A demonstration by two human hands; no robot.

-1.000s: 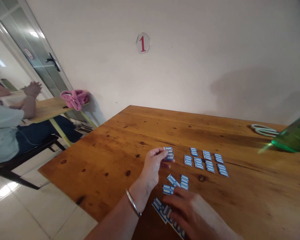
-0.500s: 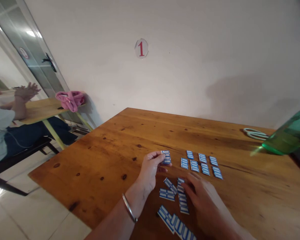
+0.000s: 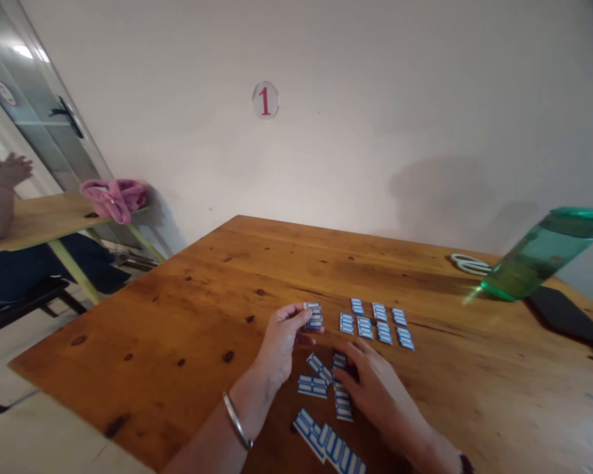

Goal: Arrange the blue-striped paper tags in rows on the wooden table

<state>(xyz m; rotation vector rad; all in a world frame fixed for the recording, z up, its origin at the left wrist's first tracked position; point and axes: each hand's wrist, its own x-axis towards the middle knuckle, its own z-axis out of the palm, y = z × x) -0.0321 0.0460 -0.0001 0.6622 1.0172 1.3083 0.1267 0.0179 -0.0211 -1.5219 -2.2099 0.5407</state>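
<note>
Pinched between the thumb and fingers of my left hand (image 3: 282, 339) is a small blue-and-white card (image 3: 314, 316), held above the table; whether it is one card or a stack I cannot tell. My right hand (image 3: 378, 385) reaches over a column of similar cards (image 3: 342, 403), its thumb and fingertips apart at the upper cards and partly covering them. Left of that column lie a slanted card (image 3: 319, 367) and a level card (image 3: 311, 386). Nearer me, overlapping cards (image 3: 344, 454) are fanned out. Beyond my right hand, several cards (image 3: 365, 327) sit in two rows.
A leaning green bottle (image 3: 536, 260) stands at the right, by a coiled white cable (image 3: 469, 264) and a dark flat object (image 3: 568, 316). The wooden table (image 3: 217, 283) meets a white wall. At left, another person's hands (image 3: 10, 170) are near a pink cloth item (image 3: 116, 199).
The view has turned slightly right, so everything sits further left. My right thumb and fingers have come further over the column of cards. My left hand keeps its card.
</note>
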